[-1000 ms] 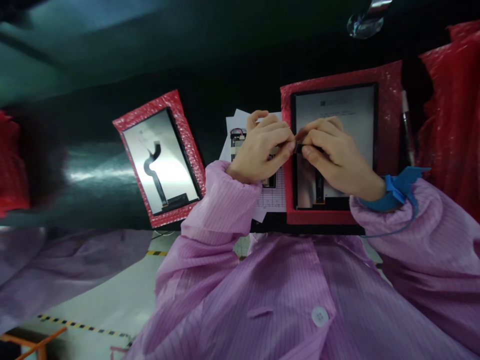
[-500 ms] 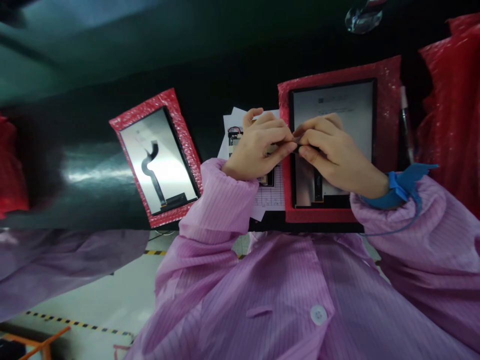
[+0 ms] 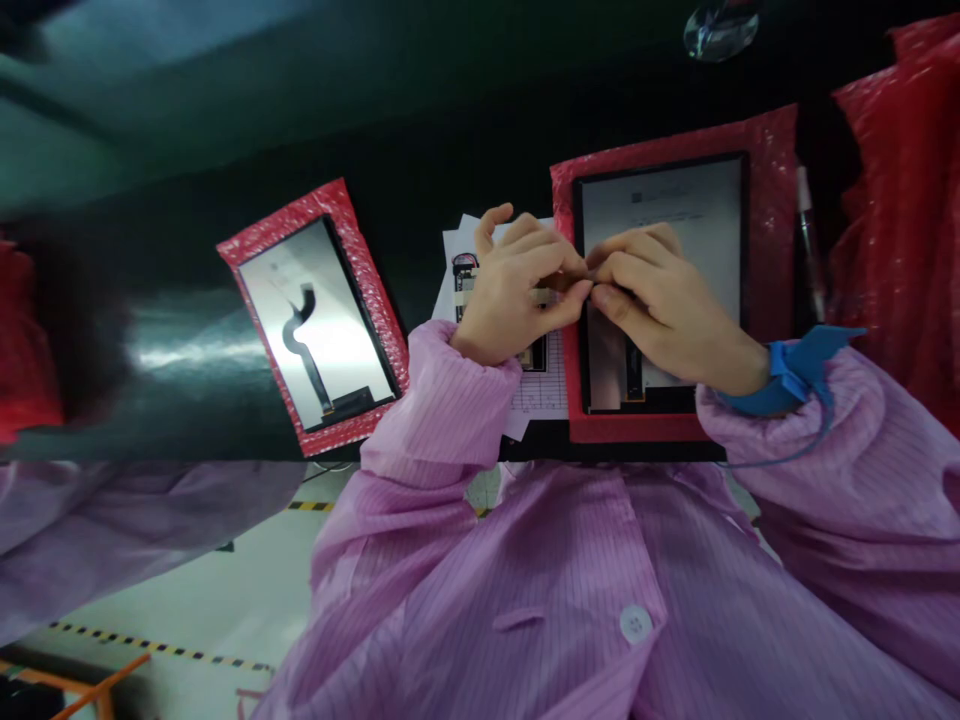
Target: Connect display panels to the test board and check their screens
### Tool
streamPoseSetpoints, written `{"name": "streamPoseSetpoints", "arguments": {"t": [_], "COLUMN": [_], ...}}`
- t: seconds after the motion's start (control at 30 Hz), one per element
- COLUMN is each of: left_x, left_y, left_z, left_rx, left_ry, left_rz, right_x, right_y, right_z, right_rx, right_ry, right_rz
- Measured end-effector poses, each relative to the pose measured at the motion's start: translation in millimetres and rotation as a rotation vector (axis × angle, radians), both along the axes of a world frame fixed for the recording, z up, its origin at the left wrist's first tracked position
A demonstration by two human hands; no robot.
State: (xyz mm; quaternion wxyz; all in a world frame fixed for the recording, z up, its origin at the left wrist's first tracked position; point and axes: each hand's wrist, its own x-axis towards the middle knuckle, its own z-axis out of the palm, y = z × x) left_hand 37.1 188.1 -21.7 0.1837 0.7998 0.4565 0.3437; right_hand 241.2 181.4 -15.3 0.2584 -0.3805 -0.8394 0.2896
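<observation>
My left hand (image 3: 521, 285) and my right hand (image 3: 667, 300) meet fingertip to fingertip over the left edge of a display panel (image 3: 697, 250). Thumb and forefinger are pinched on each side, and the small piece between them is too hidden to name. That panel lies on a red bubble-wrap sheet (image 3: 772, 240), with a dark flex cable (image 3: 634, 372) showing below my right hand. Partly under my left hand sits a dark electronic assembly (image 3: 466, 272) with thin red wires, on top of printed paper sheets (image 3: 551, 390). A blue wrist strap (image 3: 799, 375) circles my right wrist.
Left on the dark table, a second display panel (image 3: 345, 320) with a curled flex cable (image 3: 309, 350) rests on red bubble wrap (image 3: 315, 440). A pen (image 3: 808, 235) and piled red bubble wrap (image 3: 915, 200) are at right. Another person's sleeve (image 3: 142, 530) shows at lower left.
My fingertips have shifted slightly and still meet at the same spot, and the left little finger is raised a bit more. The whole view has moved slightly.
</observation>
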Motion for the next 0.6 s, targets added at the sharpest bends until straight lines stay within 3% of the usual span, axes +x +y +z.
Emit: {"name": "streamPoseSetpoints", "arguments": {"t": [0.07, 0.13, 0.2, 0.23, 0.33, 0.37, 0.47, 0.6], "left_x": [0, 0, 3, 6, 24, 32, 52, 63], "left_y": [-6, -19, -43, -58, -108, -123, -154, -164], "left_z": [8.0, 15.4, 20.2, 20.9, 15.6, 11.8, -1.3, -13.6], "left_rx": [0.187, 0.375, 0.399, 0.342, -0.081, -0.152, -0.195, -0.118], "left_ry": [-0.135, -0.393, -0.556, -0.549, -0.282, -0.226, -0.059, 0.049], "left_rz": [0.156, 0.363, 0.472, 0.462, 0.29, 0.266, 0.286, 0.306], "right_x": [1, 5, 13, 18, 41, 48, 67, 78], "right_y": [2, 3, 0, -4, -30, -41, -77, -105], "right_z": [3.2, 7.4, 11.7, 13.6, 16.5, 16.1, 10.0, -6.0], "right_rx": [0.005, 0.031, 0.07, 0.09, 0.115, 0.107, 0.038, -0.067], "right_ry": [0.011, 0.03, 0.043, 0.043, -0.019, -0.06, -0.175, -0.21], "right_rz": [-0.048, -0.128, -0.229, -0.284, -0.46, -0.519, -0.629, -0.654]}}
